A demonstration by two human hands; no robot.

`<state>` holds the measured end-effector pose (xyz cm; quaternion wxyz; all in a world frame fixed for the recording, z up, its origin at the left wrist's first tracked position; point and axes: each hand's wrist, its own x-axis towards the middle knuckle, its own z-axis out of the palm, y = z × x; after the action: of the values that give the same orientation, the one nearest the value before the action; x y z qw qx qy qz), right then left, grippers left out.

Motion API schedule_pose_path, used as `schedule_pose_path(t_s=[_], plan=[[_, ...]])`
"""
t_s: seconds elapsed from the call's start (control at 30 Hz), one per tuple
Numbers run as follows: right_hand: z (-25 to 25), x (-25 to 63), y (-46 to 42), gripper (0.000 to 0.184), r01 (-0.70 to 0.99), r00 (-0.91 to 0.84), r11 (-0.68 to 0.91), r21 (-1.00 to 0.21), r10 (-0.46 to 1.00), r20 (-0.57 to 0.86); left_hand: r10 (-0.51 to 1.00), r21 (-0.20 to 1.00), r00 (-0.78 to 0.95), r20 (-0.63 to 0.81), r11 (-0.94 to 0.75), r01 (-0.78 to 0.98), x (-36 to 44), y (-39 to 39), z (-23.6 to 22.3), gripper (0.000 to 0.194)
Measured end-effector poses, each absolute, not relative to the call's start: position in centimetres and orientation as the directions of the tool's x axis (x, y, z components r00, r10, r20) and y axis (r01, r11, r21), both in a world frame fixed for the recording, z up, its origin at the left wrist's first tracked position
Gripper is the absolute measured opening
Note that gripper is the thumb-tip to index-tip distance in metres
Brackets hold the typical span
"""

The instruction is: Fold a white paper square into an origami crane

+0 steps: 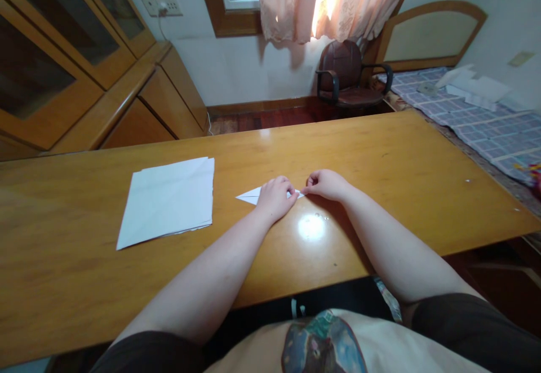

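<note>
A small folded white paper lies flat on the wooden table in front of me, pointed at its left end with a crease line along it. My left hand lies over its middle and holds it down, fingers curled and thumb near the index finger. At the paper's narrow right end, my right hand pinches the tip between thumb and index finger, its other fingers curled in. My left hand hides much of the paper's middle.
A stack of white paper sheets lies left of my hands on the wooden table. Small clear drops or bits sit near my right wrist. Beyond the table are a brown armchair, a bed and wooden cabinets.
</note>
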<state>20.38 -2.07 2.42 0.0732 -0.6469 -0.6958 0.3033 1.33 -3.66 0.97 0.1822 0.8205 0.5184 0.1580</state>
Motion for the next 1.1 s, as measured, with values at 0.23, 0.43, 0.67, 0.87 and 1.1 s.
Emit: schedule_pose_path(t_s=[0.23, 0.43, 0.67, 0.87, 1.1], plan=[[2.3, 20.3, -1.9, 0.025, 0.863, -0.169, -0.01, -0.505, 0.936, -0.308, 0.916, 0.46, 0.4, 0.046, -0.374, 0.805, 1.5, -3.6, 0.9, 0.017], [2.3, 20.2, -1.8, 0.02, 0.864, -0.184, -0.007, -0.504, 0.926, -0.33, 0.918, 0.455, 0.395, 0.036, -0.367, 0.811, 1.6, -3.7, 1.2, 0.015], [2.2, 21.0, -1.6, 0.013, 0.83, -0.216, -0.012, -0.558, 0.915, -0.34, 0.916, 0.455, 0.399, 0.044, -0.374, 0.808, 1.5, -3.7, 1.1, 0.015], [1.9, 22.0, -1.5, 0.02, 0.736, -0.216, -0.048, -0.675, 0.929, -0.301, 0.908, 0.455, 0.416, 0.052, -0.393, 0.799, 1.4, -3.7, 1.0, 0.015], [2.6, 20.8, -2.0, 0.025, 0.848, -0.173, -0.003, -0.53, 0.944, -0.282, 0.912, 0.457, 0.408, 0.03, -0.376, 0.806, 1.4, -3.7, 1.1, 0.017]])
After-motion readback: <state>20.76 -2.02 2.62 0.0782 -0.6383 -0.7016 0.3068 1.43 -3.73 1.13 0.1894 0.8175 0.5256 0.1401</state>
